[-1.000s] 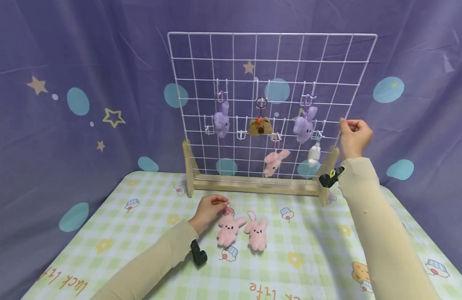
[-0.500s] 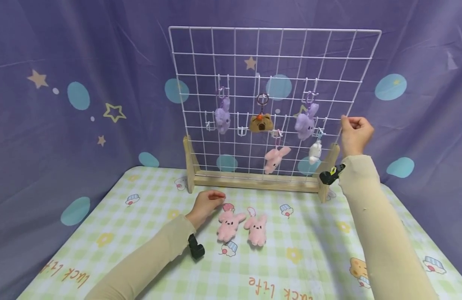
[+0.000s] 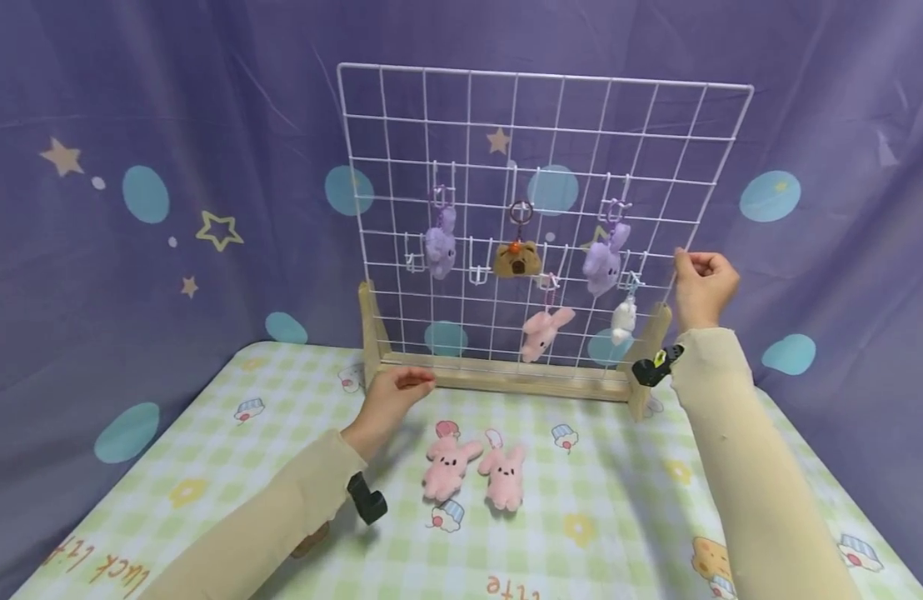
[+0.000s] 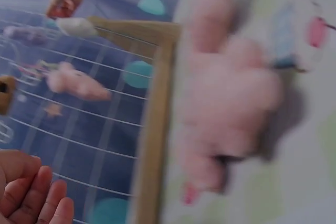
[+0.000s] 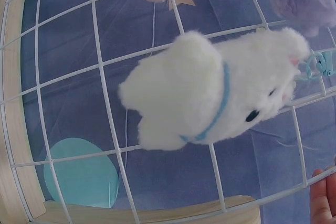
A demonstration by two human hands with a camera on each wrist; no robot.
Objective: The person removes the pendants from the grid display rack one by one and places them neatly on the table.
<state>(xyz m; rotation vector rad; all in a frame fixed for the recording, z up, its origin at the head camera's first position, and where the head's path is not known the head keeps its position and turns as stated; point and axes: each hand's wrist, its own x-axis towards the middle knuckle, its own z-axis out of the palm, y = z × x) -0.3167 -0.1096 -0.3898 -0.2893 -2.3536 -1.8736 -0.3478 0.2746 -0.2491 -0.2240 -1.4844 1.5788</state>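
Observation:
My left hand (image 3: 390,404) hovers over the table left of two pink plush bunny keychains, holding nothing, its fingers loosely bent. The left bunny (image 3: 446,468) and the right bunny (image 3: 505,478) lie side by side, loops toward the rack. My right hand (image 3: 705,287) pinches the right edge wire of the white grid rack (image 3: 544,76). On its hooks hang two purple bunnies (image 3: 441,248), a brown bear-head keychain (image 3: 517,260), a pink bunny (image 3: 546,335) and a white plush dog (image 5: 178,90) with a blue collar, close by the right hand.
A wooden base (image 3: 521,382) carries the grid on the cloth-covered table (image 3: 626,533). Bare white hooks (image 3: 480,273) show on the grid's left and middle. A brown thing (image 3: 311,542) peeks out beneath the left sleeve. Behind hangs a purple curtain (image 3: 207,125).
My left hand has let go of the left bunny's loop and drawn up and leftward. The right hand keeps its hold on the grid edge. The head view has shifted slightly.

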